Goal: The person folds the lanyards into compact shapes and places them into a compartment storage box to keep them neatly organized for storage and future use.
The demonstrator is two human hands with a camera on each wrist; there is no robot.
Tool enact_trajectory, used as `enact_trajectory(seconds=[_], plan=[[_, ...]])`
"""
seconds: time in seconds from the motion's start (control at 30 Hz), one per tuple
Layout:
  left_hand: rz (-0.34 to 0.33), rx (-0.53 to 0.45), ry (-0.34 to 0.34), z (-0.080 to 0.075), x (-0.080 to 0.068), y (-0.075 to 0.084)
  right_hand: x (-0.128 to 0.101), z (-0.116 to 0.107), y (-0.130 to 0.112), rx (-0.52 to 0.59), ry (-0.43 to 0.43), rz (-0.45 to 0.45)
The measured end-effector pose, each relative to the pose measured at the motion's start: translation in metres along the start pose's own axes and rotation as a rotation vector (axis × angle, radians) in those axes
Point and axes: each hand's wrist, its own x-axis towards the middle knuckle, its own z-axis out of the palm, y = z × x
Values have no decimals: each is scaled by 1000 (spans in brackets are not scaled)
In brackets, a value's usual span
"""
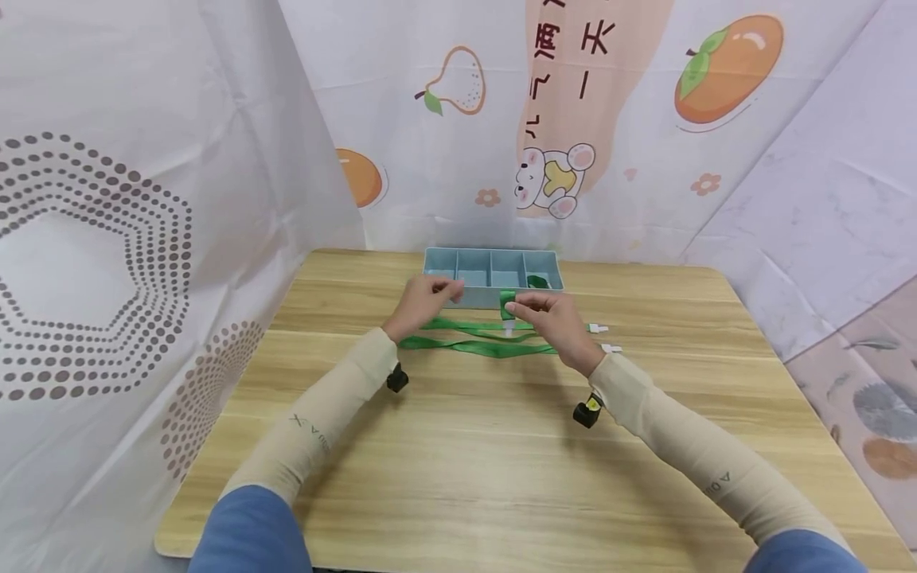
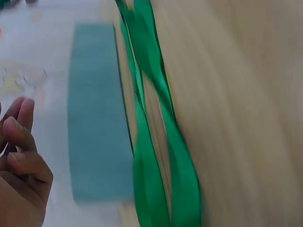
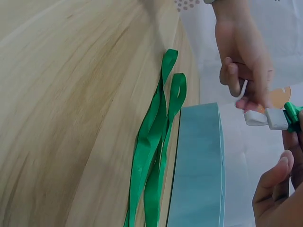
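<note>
Hands | left grip pinches white clip | right grip pinches green lanyard (before blue tray) | wooden table

The left wrist view is motion-blurred, so the green strap and blue tray lose their edges, and the strap runs off at 6 o'clock. In the right wrist view the right hand is cut off at 4 o'clock. From the head camera, the green item in the tray's rightmost compartment is too small to identify.

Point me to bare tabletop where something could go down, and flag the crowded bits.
Free: the wide wooden table stretch between the forearms and the near edge, plus both side margins beside the blue tray. Crowded: the strip in front of the tray, where the left hand, right hand and green lanyards sit, white clips just right.
</note>
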Motion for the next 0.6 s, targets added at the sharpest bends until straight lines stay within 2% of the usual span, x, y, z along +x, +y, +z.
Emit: enact_trajectory(seconds=[0.1, 0.23, 0.33, 0.43, 0.6], plan=[[-54, 29, 82, -13, 6, -15, 2, -3, 6, -9, 5, 24], [-126, 128, 201, -26, 11, -34, 1, -5, 7, -14, 9, 43], [-162, 198, 265, -32, 14, -45, 0, -5, 8, -15, 8, 42], [-194, 224, 287, -36, 16, -52, 0, -5, 9, -17, 5, 37], [-260, 179, 233, -37, 18, -60, -1, -5, 9, -30, 0, 33]])
